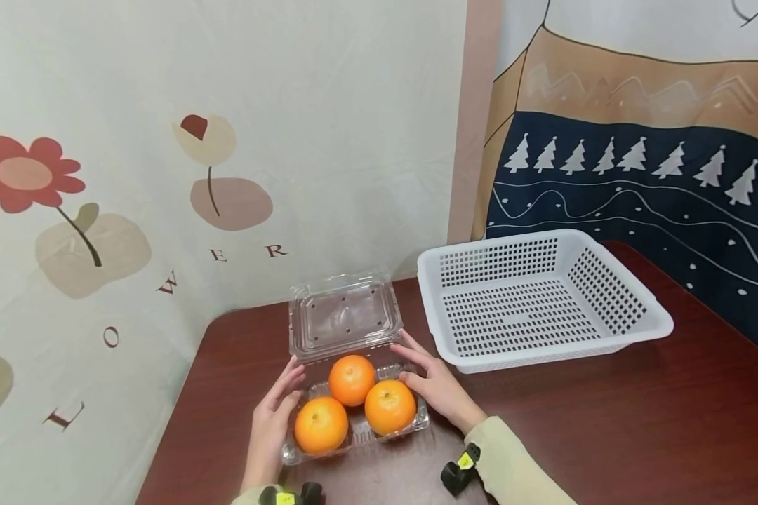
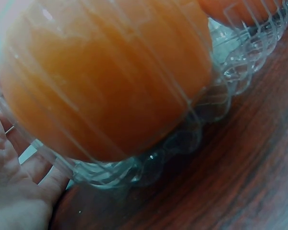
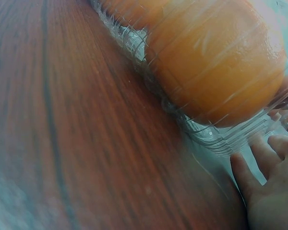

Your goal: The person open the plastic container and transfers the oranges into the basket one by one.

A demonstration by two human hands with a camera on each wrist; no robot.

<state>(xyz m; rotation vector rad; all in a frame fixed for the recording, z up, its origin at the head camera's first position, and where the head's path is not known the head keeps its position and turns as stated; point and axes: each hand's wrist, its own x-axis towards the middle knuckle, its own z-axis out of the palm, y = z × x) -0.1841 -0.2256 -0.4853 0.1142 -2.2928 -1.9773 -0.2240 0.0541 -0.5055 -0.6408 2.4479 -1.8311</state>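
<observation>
Pale cloth sleeves [image 1: 512, 456] nearest, with black wrist cameras [image 1: 458, 477], in front of clear, thin plastic container [image 1: 361, 431]. Inside container: three round, smooth oranges [image 1: 389, 407], two toward front, one behind. Left hand [image 1: 270, 421] relaxed, fingers loosely extended along container's left side. Right hand [image 1: 439, 382] likewise loose, fingers spread, touching container's right side. Behind container: clear, ridged, rectangular lid [image 1: 347, 312]. Right of container, farther back: white, perforated basket [image 1: 543, 352]. Beneath container: reddish-brown, wood-grained table [image 1: 606, 421].
</observation>
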